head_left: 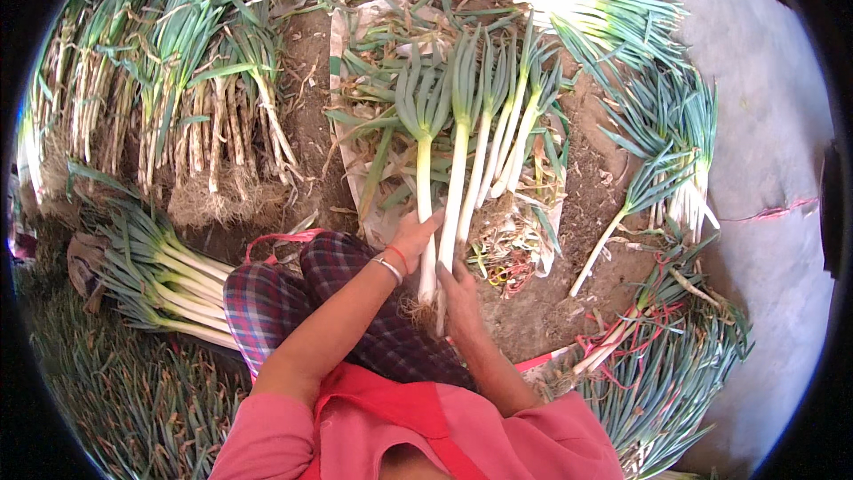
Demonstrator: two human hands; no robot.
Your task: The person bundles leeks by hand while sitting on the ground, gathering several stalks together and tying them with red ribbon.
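Several long green onions with white stalks and green leaves lie fanned out before me. My left hand (414, 240), with a bangle and a red thread at the wrist, grips the leftmost green onion (424, 187), whose root end hangs over my lap. Round the lower white part of the neighbouring green onion (456, 193) close the fingers of my right hand (460, 293). More peeled stalks (512, 133) rest just to the right, on a pale sack (343, 80) strewn with stripped leaves.
Unpeeled green onions (213, 120) with roots stand at the left. A cleaned bundle (180, 280) lies beside my knee. At the right are more cleaned onions (600, 10), a single stalk (603, 247), red ties (626, 340) and a concrete floor (766, 147). Leaf waste (506, 247) lies ahead.
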